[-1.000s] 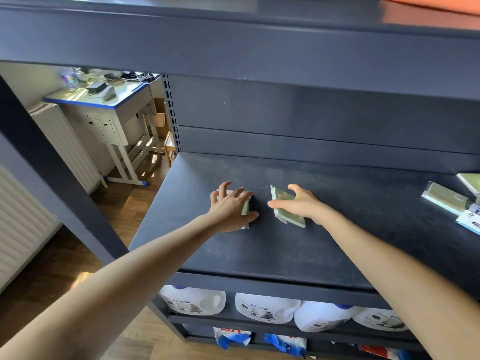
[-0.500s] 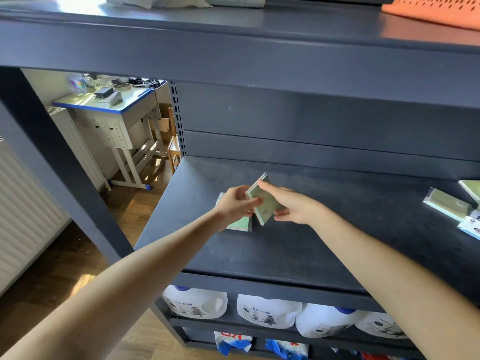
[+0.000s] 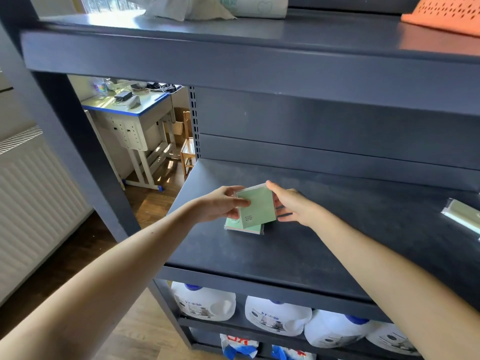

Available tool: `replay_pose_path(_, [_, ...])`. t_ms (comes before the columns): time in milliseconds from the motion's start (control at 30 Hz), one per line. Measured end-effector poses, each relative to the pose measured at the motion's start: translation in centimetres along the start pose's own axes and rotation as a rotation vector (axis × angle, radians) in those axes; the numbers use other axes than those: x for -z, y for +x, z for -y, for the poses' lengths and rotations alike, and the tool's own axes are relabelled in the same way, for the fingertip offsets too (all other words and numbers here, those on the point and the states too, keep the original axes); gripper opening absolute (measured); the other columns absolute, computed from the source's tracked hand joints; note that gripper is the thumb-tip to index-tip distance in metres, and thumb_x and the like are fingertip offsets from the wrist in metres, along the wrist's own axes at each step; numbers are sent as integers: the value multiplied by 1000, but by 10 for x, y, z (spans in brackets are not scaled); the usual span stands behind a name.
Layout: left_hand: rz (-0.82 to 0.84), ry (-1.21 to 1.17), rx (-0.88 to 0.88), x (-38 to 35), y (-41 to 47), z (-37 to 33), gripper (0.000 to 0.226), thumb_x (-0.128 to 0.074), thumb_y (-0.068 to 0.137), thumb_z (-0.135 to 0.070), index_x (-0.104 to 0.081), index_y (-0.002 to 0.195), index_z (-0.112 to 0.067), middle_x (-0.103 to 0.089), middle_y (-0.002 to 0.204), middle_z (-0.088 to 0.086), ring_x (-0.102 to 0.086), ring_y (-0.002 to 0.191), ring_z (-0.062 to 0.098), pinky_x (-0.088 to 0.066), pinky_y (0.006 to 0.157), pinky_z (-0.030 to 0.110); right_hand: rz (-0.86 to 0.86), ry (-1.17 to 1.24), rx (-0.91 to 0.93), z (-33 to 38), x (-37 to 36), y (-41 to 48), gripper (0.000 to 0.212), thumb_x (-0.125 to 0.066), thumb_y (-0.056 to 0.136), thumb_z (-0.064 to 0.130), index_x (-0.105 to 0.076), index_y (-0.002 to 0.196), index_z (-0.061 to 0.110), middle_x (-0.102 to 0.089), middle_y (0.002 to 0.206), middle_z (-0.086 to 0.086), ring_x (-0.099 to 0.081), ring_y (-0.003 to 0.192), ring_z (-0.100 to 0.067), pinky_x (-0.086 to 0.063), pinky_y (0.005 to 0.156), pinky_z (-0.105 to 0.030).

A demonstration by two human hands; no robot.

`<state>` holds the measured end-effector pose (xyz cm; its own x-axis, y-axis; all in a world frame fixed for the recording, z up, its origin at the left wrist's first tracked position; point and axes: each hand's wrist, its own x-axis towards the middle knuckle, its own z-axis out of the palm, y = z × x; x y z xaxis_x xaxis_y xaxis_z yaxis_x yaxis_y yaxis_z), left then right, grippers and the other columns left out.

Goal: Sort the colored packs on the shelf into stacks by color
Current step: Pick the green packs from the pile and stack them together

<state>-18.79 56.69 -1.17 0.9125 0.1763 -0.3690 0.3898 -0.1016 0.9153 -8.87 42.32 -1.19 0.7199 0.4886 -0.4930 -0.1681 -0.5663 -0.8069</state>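
A light green pack (image 3: 257, 207) is held flat and slightly tilted just above the dark shelf board (image 3: 298, 245). My left hand (image 3: 220, 205) grips its left edge and my right hand (image 3: 291, 205) grips its right edge. Directly under it lies a second green pack (image 3: 240, 226) on the shelf, mostly covered; only its front left corner shows. Another pale green pack (image 3: 462, 216) in clear wrap lies at the far right edge of the shelf.
The upper shelf (image 3: 233, 55) overhangs the work area, with an orange basket (image 3: 446, 14) and white bags on top. White detergent jugs (image 3: 278, 315) fill the lower shelf. A desk (image 3: 130, 107) and radiator (image 3: 31, 198) stand to the left.
My right hand lifted the green pack from the shelf and brought it left over the other green pack. My left hand came off that lower pack and took the lifted pack's left edge.
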Motion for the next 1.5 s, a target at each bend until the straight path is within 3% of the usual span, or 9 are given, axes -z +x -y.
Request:
replay_pose_path(233, [-92, -31, 31, 9, 7, 7, 35, -53, 91, -5, -48, 124, -16, -56, 89, 5, -53, 81, 17, -47, 71, 22, -8, 99, 20, 3, -9, 3, 29, -48, 91, 38, -59, 74, 17, -62, 76, -4, -58, 68, -18, -48, 82, -32])
replay_pose_path(433, [-223, -172, 27, 0, 15, 18, 36, -57, 90, -16, -51, 125, -15, -59, 99, 8, -52, 90, 21, -39, 69, 25, 5, 64, 45, 1, -15, 4, 18, -47, 91, 22, -60, 103, 20, -61, 79, -2, -61, 66, -21, -54, 71, -31])
replay_pose_path(600, [-413, -49, -84, 0, 24, 22, 34, -59, 83, -3, -60, 116, -13, -62, 119, 9, -54, 91, 21, -43, 65, 23, -43, 99, 64, -2, -20, 6, 14, -50, 91, 10, -61, 93, 18, -61, 77, -1, -61, 63, -19, -55, 66, -33])
replay_pose_path(733, [-511, 191, -142, 0, 28, 25, 34, -54, 80, -2, -65, 106, -20, -61, 122, 5, -57, 107, 25, -44, 84, 27, -94, 145, 41, -8, -22, 13, 19, -52, 91, 7, -55, 73, 15, -60, 81, -7, -60, 62, -19, -55, 66, -35])
replay_pose_path(1000, [-480, 450, -277, 6, 28, 28, 32, -56, 81, -4, -65, 110, -13, -55, 127, 6, -51, 121, 22, -39, 100, 24, -186, 282, -2, -13, -25, 25, 23, -52, 91, 5, -53, 70, 15, -59, 72, -2, -57, 60, -15, -52, 56, -29])
replay_pose_path(1100, [-464, 543, -294, 8, 27, 33, 34, -58, 82, -5, -62, 115, -10, -52, 130, 9, -47, 124, 22, -31, 90, 14, -224, 312, -35, -14, -26, 29, 20, -52, 91, 5, -55, 73, 14, -59, 75, -4, -56, 59, -14, -49, 52, -27])
replay_pose_path(1300, [-362, 597, -181, 6, 25, 39, 48, -60, 85, -19, -48, 131, -12, -51, 139, 9, -49, 127, 26, -40, 99, 29, -285, 338, -56, -17, -29, 38, 11, -52, 90, 3, -58, 85, 11, -58, 78, -6, -53, 59, -13, -48, 51, -26])
replay_pose_path(1400, [-286, 642, -153, 1, 21, 41, 62, -59, 87, -27, -34, 142, -13, -35, 152, 4, -38, 137, 22, -36, 105, 29, -290, 366, -52, -17, -34, 40, 7, -55, 88, 5, -60, 92, 8, -60, 78, -7, -57, 63, -16, -48, 51, -26])
replay_pose_path(1500, [-200, 718, -117, -4, 20, 46, 79, -61, 85, -37, -18, 148, -14, -10, 160, 4, -28, 142, 26, -29, 110, 28, -316, 348, -36, -18, -37, 41, 12, -59, 86, 7, -58, 75, 12, -61, 90, -11, -59, 79, -23, -50, 52, -25])
